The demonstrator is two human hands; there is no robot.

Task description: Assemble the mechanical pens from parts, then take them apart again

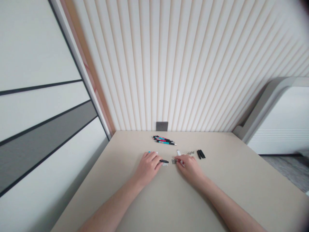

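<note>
The left hand (147, 168) pinches one black tube (164, 161), the right hand (190, 167) one white-and-red part (181, 162), near three black tubes (201, 154) and about four pens (164, 140).

Your left hand (147, 168) is hiding most of a teal-tipped piece (149, 152), and your right hand (189, 167) is covering a white-and-red piece (181, 163). The grey bits (174, 161) between them are proving too small to tell, and your forearms (113, 203) are running off the bottom edge.

Here we are, facing ribbed cream wall panelling (183, 64) with a grey wall socket (161, 126) just above the beige bench (231, 187), white and grey panels (43, 129) on our left, and a white unit (280, 119) beside grey floor (285, 167) on our right.
</note>
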